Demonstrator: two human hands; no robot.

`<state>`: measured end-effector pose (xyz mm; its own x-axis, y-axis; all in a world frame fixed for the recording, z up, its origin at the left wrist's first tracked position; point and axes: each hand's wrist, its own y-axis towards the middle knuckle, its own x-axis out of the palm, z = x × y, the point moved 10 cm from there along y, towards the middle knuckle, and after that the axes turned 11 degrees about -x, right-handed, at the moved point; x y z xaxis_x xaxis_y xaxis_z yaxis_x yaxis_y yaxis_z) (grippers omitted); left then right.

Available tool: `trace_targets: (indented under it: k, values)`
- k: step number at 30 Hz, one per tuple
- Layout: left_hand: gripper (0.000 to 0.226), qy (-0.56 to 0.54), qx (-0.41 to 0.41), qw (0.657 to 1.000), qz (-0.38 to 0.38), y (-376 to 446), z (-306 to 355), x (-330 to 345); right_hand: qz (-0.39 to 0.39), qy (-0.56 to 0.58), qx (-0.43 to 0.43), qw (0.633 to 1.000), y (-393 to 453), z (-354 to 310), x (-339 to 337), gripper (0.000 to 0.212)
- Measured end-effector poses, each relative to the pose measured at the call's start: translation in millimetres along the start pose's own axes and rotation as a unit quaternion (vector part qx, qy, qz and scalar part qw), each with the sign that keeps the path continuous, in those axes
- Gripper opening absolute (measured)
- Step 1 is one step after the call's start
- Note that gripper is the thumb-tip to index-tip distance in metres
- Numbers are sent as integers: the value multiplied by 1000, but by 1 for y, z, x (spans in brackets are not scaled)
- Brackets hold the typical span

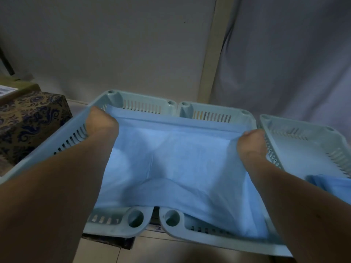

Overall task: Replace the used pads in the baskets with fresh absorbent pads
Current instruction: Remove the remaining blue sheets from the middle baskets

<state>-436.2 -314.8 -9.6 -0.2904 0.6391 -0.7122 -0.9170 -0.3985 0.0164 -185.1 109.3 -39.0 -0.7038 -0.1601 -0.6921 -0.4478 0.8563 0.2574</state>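
— Pale blue, that absorbent pad (176,164): where does it lie?

— Spread across two green slotted baskets that stand side by side, the left basket (106,220) and the middle basket (205,227). It sags into both and bridges the gap between them.

— And the hands?

— The left hand (100,123) is curled on the pad's far left corner, against the left basket's far wall. The right hand (251,142) is bunched on the far right corner, against the middle basket's right wall. The fingertips are tucked under, so how the fingers close on the pad is hidden.

— Anything beyond the right hand's knuckles?

— A third basket (296,133), just beside, with another blue pad (332,186) at its near edge. Past the left hand sits a paisley-patterned box (32,118).
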Motion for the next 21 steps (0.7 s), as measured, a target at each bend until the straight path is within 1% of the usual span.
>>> trace_targets:
  k: [3, 8, 11, 15, 17, 19, 21]
  values:
    - [32, 0, 11, 1000, -10, 5, 12, 7, 9, -7, 8, 1000, 4, 0, -5, 37]
    - [33, 25, 25, 998, -45, 9, 15, 38, -45, -59, 35, 997, 4, 19, 9, 38]
    - [31, 35, 26, 997, -64, 8, 8, 59, -50, -87, 63, 993, 2, 32, 18, 38]
    - [34, 23, 9, 999, -45, 14, -3, 68, -60, -104, 77, 990, -1, 35, 25, 44]
    - [38, 20, 6, 998, -52, 17, -6, 69, -50, -87, 81, 992, -1, 33, 25, 49]
    - [46, -2, -11, 997, -72, 19, -8, 70, -35, -43, 90, 994, -2, 30, 24, 56]
    - [55, -29, -33, 995, -93, 22, -9, 71, -27, 5, 98, 995, -2, 28, 26, 58]
